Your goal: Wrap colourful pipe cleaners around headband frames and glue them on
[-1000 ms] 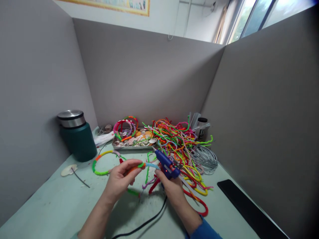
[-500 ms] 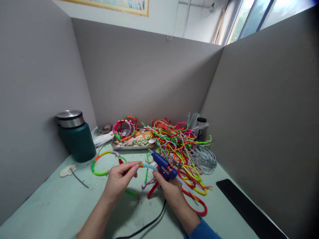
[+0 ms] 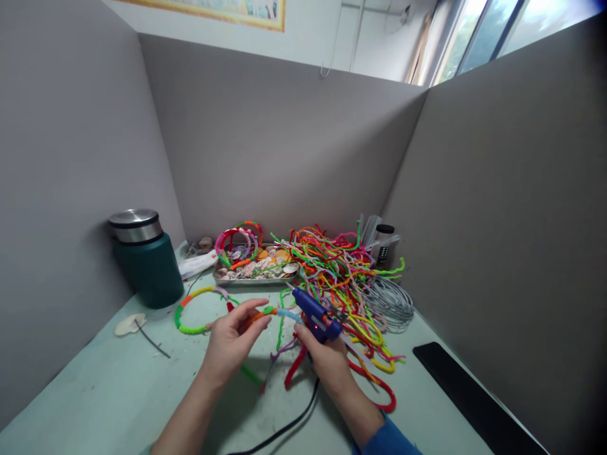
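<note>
My left hand (image 3: 232,344) pinches a ring wrapped in coloured pipe cleaner (image 3: 265,313) at its orange and green part, held above the pale green table (image 3: 109,392). My right hand (image 3: 327,360) is closed round a blue glue gun (image 3: 315,313) with a red light lit. The gun's nozzle points up and left, just right of the ring's light blue section. A black cord (image 3: 284,426) runs from the gun toward me.
A heap of coloured pipe cleaners (image 3: 336,265) and a coil of grey wire (image 3: 391,300) lie behind my hands. A metal tray of shells (image 3: 256,265) carries finished rings. A green flask (image 3: 145,259), a finished ring (image 3: 196,309), a shell (image 3: 128,324) and a black slab (image 3: 465,392) lie around.
Both hands shifted slightly; the left hand's fingers moved along the wrapped ring and the glue gun dipped a little toward it.
</note>
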Action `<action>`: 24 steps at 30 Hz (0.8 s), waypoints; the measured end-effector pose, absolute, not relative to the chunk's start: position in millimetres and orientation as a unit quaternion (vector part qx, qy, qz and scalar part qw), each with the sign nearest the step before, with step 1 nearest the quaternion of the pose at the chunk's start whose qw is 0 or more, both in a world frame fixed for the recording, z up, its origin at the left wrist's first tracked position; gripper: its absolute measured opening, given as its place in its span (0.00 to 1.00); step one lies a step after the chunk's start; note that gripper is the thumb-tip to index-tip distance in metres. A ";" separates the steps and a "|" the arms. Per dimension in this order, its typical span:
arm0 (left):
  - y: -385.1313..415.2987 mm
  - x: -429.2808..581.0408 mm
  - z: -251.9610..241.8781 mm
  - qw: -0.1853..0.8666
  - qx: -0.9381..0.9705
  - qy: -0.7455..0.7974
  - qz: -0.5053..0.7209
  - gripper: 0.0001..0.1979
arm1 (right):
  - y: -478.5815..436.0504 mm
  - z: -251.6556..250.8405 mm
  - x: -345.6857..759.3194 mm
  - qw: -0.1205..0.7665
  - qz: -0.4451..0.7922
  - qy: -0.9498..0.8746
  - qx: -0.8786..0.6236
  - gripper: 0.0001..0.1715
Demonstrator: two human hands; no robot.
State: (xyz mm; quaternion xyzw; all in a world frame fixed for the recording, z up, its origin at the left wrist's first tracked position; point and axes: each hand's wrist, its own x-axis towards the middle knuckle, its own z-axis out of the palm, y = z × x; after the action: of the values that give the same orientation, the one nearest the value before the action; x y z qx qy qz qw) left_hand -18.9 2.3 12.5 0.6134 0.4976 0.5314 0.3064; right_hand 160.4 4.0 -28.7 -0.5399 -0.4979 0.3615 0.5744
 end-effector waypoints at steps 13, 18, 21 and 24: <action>17.6 -33.1 3.0 0.320 0.610 0.573 0.444 0.19 | 6.9 -17.7 165.5 0.405 0.308 -0.579 -0.637 0.26; 25.1 -42.8 -10.7 0.325 0.593 0.609 0.415 0.20 | 9.4 -12.5 174.5 0.347 0.167 -0.682 -0.621 0.22; 26.8 -47.1 -16.4 0.299 0.605 0.626 0.390 0.20 | 5.6 -7.4 176.5 0.279 0.106 -0.729 -0.616 0.20; 27.4 -50.1 -18.6 0.251 0.638 0.634 0.358 0.18 | 1.1 -4.9 175.4 0.236 0.107 -0.767 -0.588 0.16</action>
State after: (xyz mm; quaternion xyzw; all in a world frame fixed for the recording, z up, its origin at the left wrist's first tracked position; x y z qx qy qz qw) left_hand -50.1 27.4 -18.6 0.6379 0.6339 0.3579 0.2514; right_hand 175.4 1.1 -4.9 -0.5876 -0.7666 0.1072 0.2358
